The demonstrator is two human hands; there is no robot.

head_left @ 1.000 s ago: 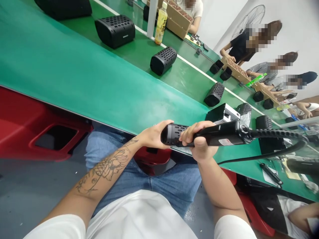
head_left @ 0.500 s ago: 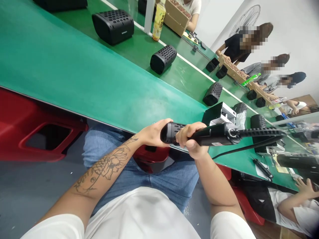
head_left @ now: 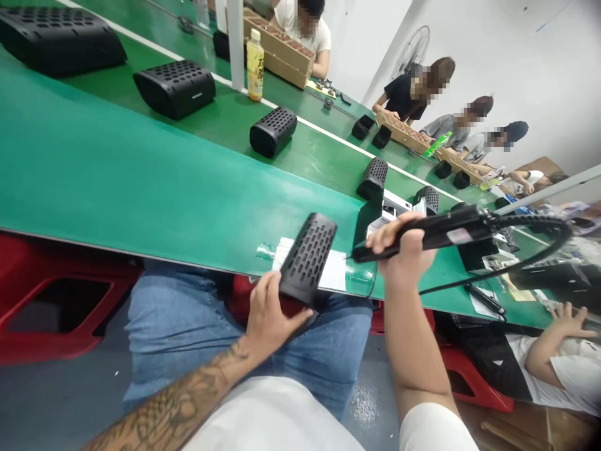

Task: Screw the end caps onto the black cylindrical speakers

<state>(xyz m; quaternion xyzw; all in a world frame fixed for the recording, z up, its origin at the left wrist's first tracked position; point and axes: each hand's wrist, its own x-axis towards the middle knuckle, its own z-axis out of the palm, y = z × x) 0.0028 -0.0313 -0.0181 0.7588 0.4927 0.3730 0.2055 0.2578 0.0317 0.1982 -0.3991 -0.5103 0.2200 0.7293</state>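
Observation:
My left hand (head_left: 272,313) grips the lower end of a black perforated housing (head_left: 310,257), which is tilted over the front edge of the green table (head_left: 188,207). Its slotted face is turned up toward me. In my right hand (head_left: 406,247) is a black electric screwdriver (head_left: 436,232), held sideways with its thin bit pointing left toward the housing but apart from it. A cable runs off its right end. Beneath the housing lies a white sheet (head_left: 334,272), taped to the table. A black and white boxy part (head_left: 375,216) stands just behind my right hand.
Several similar black housings, such as this one (head_left: 273,131), stand along the green belt beyond the table. A yellow drink bottle (head_left: 255,66) is by a white post (head_left: 236,44). Co-workers sit across, and a co-worker's hand (head_left: 568,322) shows at right. Red stools (head_left: 113,275) are below.
The screwdriver has drawn away from the housing to the right. My left hand has turned the housing from lying sideways to tilted up, its slotted face now showing. The view has shifted.

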